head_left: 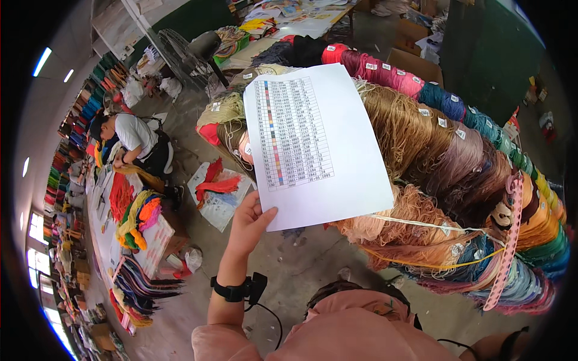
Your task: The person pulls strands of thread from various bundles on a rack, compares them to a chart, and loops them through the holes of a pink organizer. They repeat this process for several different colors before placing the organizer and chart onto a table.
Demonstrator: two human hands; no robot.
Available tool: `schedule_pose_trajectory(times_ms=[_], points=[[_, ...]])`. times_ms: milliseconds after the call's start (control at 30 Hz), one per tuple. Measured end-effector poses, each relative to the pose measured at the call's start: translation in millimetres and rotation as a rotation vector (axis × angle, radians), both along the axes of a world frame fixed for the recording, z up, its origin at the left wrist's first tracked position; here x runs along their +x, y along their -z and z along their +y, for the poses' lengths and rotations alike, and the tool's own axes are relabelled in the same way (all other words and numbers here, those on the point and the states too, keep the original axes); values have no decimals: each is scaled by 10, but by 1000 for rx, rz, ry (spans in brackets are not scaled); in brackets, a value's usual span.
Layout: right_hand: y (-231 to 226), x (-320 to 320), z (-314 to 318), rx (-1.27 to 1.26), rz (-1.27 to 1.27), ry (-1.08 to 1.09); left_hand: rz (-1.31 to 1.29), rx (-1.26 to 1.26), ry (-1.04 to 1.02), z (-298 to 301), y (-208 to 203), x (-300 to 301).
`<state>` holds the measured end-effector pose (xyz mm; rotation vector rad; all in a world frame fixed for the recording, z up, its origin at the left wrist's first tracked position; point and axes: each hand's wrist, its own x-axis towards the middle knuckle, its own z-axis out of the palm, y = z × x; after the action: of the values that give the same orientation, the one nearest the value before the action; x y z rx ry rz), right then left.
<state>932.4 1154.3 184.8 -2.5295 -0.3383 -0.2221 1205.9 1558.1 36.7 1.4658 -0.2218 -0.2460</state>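
Salmon-pink cloth of the wearer's shirt [337, 337] is seen nearest the camera, at six o'clock. At seven o'clock, the bare left forearm [233, 262] is crossed by a black wristband [232, 293] with a small black device attached. Toward eight o'clock from the centre, the lower left corner of a white rectangular paper sheet [355, 174] is pinched in a narrow grip by the left hand [244, 221], the thumb laid on its front face. The sheet is held at the centre and up toward one o'clock, slightly tilted; on its left part a printed table with a narrow column of coloured cells is shown. Only part of the right forearm [490, 348] is seen, between four and five o'clock; the right hand is out of view, and its grip cannot be told.

From one to four o'clock, thick, white-labelled bundles of brown, peach, blue and green yarn [400, 120] are ranged in rows, crossed near the outer end by a pink perforated strap [512, 234]. At nine o'clock, red yarn hanks [226, 185] are laid on a pale sheet on the floor. Toward ten o'clock, a seated co-worker in a white top [132, 133] is bent over yarn.
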Motion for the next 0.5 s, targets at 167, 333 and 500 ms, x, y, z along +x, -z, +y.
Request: schedule_pose_trajectory(times_ms=[167, 333, 500], points=[[24, -46, -199, -7, -55, 74, 0, -3, 10, -14, -1, -16], [280, -52, -782, 2, -117, 163, 4, 13, 21, 18, 31, 4], [718, 119, -1110, 432, 16, 747, 13, -15, -4, -17, 34, -24]])
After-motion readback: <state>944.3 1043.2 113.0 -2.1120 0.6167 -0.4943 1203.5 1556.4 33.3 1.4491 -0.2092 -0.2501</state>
